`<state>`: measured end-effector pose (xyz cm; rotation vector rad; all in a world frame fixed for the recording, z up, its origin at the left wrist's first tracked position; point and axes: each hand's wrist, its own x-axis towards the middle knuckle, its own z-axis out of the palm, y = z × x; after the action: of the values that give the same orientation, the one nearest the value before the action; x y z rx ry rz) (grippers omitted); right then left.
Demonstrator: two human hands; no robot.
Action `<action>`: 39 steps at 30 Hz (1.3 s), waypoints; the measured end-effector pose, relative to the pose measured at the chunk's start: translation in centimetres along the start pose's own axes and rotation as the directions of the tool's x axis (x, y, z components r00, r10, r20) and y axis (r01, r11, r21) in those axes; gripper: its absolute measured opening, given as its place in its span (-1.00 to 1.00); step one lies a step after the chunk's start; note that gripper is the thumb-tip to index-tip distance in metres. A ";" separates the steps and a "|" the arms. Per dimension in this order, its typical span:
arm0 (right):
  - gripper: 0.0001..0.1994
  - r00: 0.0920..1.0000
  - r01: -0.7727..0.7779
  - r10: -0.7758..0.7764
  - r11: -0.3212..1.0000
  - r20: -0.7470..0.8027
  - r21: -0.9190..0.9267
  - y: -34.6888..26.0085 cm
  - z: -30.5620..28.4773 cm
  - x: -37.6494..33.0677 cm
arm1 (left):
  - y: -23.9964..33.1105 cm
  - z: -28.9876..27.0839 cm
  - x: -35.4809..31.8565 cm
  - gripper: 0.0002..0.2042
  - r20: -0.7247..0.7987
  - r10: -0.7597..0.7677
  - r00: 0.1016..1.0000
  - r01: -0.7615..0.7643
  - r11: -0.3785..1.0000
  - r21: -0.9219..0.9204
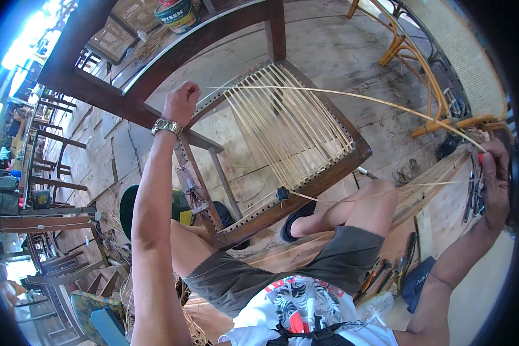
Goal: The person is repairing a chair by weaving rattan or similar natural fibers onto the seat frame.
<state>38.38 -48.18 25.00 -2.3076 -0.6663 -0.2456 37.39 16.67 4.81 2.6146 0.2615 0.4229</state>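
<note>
A dark wooden chair frame (323, 183) stands before me, small holes along its seat rails. Pale parallel cane strands (288, 124) span the right part of the seat opening. Over the far rail, my left hand (183, 104) is closed in a pinch at the thin end of a long cane strand (357, 94). This strand arcs across to the far right, where my right hand (496, 176) grips it between thumb and fingers. Something small and red shows by that thumb; its kind is unclear. A dark peg (282, 194) sits in the near rail beside a loose strand.
A curved rattan frame (429, 86) stands at the far right. Hand tools (406, 259) and a dark cloth (419, 282) lie right of my legs. Several wooden chair frames (57, 138) line the left side. A dark green bucket (176, 14) sits behind the chair.
</note>
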 end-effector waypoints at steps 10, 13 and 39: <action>-0.84 0.985 -0.042 -0.066 0.809 -0.162 -0.587 -2.7 -1.6 0.8 | 0.9 2.2 2.1 -0.80 -0.093 -0.015 0.996 0.021 0.998 0.067; -0.84 0.993 -0.052 -0.012 0.842 -0.114 -0.536 -2.8 -1.4 0.8 | 0.6 2.8 2.7 -0.80 -0.078 -0.025 0.997 0.023 0.999 -0.032; -0.87 0.991 0.110 -0.134 0.904 -0.029 -0.414 -2.4 1.6 1.7 | -1.1 6.8 1.9 -0.80 -0.126 -0.192 0.973 0.174 0.974 -0.143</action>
<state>38.57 -44.92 25.84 -2.6481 -0.7915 -0.5560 41.36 15.24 -0.97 2.4105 0.5011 0.5387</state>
